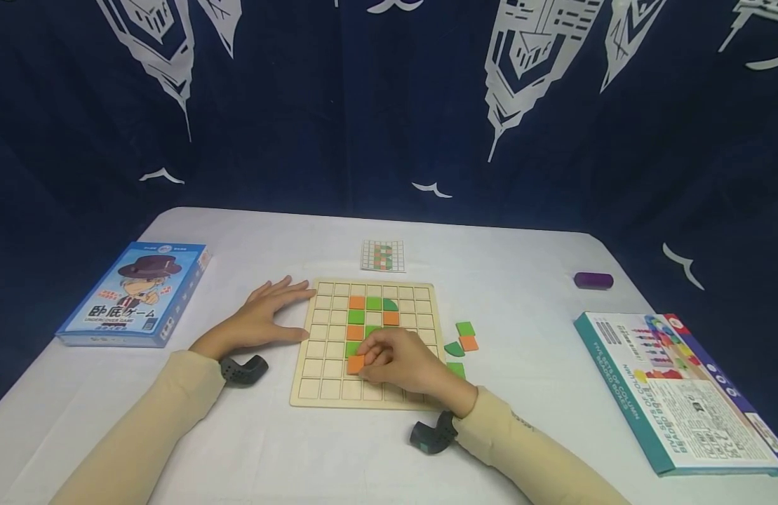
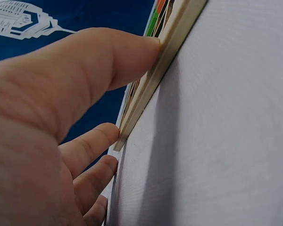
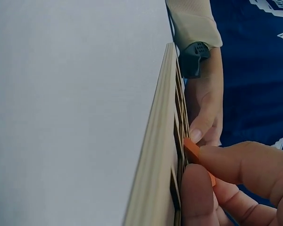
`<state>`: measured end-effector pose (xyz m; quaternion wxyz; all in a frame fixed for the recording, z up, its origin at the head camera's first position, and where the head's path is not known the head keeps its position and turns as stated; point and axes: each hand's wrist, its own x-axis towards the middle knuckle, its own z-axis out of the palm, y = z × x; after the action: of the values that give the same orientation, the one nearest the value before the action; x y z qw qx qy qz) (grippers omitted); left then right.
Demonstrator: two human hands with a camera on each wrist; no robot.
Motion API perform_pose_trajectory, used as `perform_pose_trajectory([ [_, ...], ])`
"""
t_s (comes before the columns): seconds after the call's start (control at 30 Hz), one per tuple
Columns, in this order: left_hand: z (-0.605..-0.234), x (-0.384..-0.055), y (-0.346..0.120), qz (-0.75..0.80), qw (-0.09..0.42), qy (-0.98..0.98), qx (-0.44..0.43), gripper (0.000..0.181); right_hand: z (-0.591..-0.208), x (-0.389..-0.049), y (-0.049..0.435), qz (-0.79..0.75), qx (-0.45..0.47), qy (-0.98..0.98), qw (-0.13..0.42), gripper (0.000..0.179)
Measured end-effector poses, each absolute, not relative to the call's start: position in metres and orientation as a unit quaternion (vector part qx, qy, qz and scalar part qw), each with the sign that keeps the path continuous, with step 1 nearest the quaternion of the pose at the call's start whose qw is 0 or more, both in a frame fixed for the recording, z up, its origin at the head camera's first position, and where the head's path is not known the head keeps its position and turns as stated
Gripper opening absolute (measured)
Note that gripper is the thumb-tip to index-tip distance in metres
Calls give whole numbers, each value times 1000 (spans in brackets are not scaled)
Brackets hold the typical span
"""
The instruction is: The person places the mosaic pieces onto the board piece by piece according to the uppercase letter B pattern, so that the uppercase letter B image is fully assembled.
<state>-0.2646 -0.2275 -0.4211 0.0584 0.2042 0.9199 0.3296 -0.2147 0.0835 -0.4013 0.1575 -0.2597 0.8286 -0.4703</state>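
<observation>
Orange tile between right-hand fingers, "UNDERCOVER GAME" on blue box.

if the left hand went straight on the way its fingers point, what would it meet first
Most likely the wooden board; the left hand points at its left edge and seems to touch it, though exact contact is unclear.
</observation>
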Motion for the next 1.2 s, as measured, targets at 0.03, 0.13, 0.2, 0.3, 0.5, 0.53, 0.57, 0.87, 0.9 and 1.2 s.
perform_pose_trajectory([
  [0.03, -421, -264, -228, 329, 58, 920, 204, 87, -401, -215, 83, -466, -262, 831, 155, 19],
  [0.13, -421, -264, -227, 328, 58, 921, 204, 87, -401, -214, 82, -453, -267, 838, 147, 19],
  [0.2, -420, -264, -227, 329, 59, 920, 203, 87, -401, -214, 81, -448, -271, 839, 145, 18],
  [0.3, -420, -263, -227, 331, 59, 920, 203, 87, -401, -214, 80, -444, -277, 840, 143, 17],
  [0.5, -420, -264, -227, 334, 55, 918, 208, 87, -402, -214, 80, -434, -281, 844, 141, 16],
  [0.53, -420, -264, -227, 334, 55, 918, 208, 87, -402, -214, 79, -433, -281, 845, 141, 16],
  [0.57, -420, -264, -227, 334, 54, 918, 209, 87, -402, -214, 79, -432, -282, 845, 140, 17],
  [0.87, -421, -265, -228, 333, 52, 917, 213, 87, -399, -216, 83, -446, -291, 831, 162, 19],
  [0.9, -421, -265, -228, 333, 53, 917, 212, 87, -398, -216, 84, -454, -291, 825, 171, 20],
  [1.2, -421, -264, -228, 333, 52, 917, 213, 86, -391, -221, 94, -550, -280, 735, 282, 27],
])
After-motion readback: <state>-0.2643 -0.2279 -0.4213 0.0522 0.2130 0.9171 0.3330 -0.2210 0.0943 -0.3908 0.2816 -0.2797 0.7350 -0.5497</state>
